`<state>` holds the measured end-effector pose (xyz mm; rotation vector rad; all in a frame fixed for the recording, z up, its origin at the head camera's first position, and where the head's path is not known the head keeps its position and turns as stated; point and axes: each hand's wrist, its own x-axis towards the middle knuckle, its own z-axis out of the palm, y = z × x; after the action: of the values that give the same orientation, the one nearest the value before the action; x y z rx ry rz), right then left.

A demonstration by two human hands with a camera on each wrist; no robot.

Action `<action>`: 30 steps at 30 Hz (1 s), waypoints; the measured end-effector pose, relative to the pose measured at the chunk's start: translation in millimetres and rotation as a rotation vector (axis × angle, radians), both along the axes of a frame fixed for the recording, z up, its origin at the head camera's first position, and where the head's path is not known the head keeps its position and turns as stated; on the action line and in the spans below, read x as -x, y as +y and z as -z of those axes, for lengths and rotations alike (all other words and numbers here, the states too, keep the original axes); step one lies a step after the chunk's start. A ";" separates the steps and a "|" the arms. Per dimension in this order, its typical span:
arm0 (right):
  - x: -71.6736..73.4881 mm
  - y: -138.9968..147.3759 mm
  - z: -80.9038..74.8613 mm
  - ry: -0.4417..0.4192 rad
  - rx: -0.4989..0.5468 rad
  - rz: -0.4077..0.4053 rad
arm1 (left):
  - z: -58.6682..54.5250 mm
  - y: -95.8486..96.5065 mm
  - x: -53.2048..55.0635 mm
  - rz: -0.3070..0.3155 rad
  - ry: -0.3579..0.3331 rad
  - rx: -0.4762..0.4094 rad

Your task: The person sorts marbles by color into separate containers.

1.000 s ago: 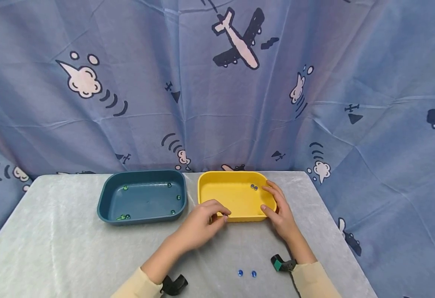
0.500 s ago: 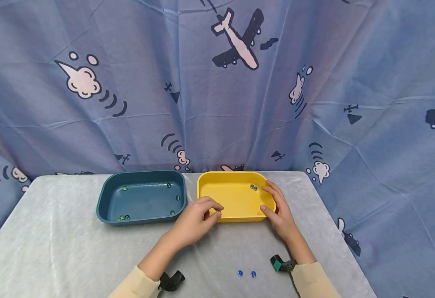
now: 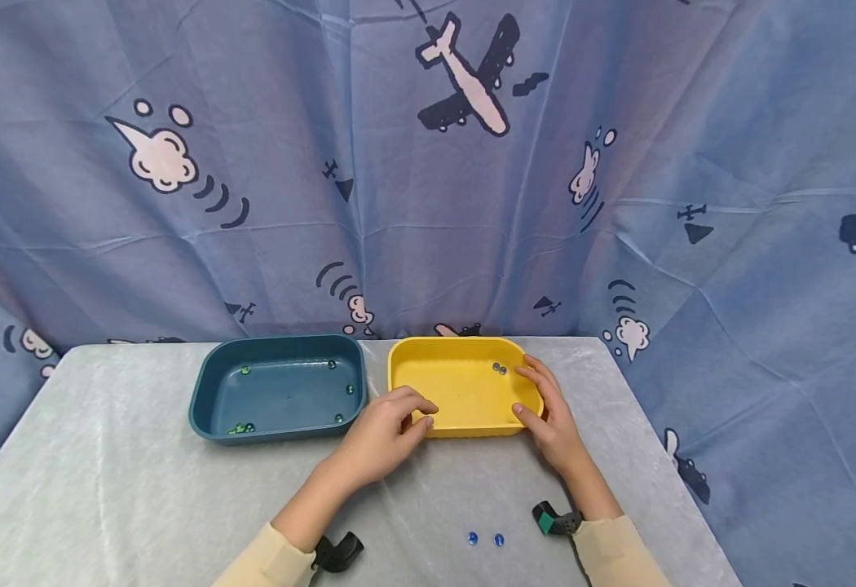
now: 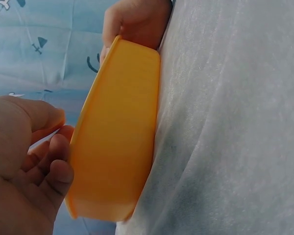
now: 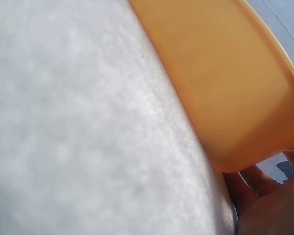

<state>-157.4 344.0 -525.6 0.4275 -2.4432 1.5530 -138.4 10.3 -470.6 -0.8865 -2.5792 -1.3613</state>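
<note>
My left hand (image 3: 387, 428) is over the front left of a yellow plastic tray (image 3: 448, 432), thumb and index finger bent and slightly apart at its rim. No marble shows between those fingertips. In the left wrist view, the other fingers (image 4: 59, 171) curl loosely next to the tray's side. The right hand (image 3: 554, 424) grips the tray's right end, thumb and fingers over the rim. Two small blue marbles (image 3: 499, 368) lie inside near that end. Part of the tray's front left is hidden by the left hand.
A teal tray (image 3: 289, 434) with several green marbles (image 3: 240, 428) stands left of the yellow one. Two blue marbles (image 3: 473, 539) lie on the pale cloth-covered table (image 3: 142, 505) between the forearms. A patterned blue curtain (image 3: 289, 163) hangs behind.
My left hand has moved slightly left along the yellow tray's front rim. A dark blue marble seen earlier at its fingertips no longer shows there. The right hand has stayed put.
</note>
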 end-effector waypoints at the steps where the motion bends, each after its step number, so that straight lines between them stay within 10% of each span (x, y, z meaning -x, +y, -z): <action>1: -0.1 0.0 0.0 -0.006 0.000 0.002 | -0.2 0.0 -0.1 0.001 0.000 0.001; 30: -1.0 -1.2 -2.7 -0.015 -0.001 0.003 | -15.9 9.1 -13.5 0.127 -0.024 -0.102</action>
<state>-156.4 342.7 -522.8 0.4135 -2.4547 1.5585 -124.9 19.3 -454.7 -1.0392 -2.4830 -1.5302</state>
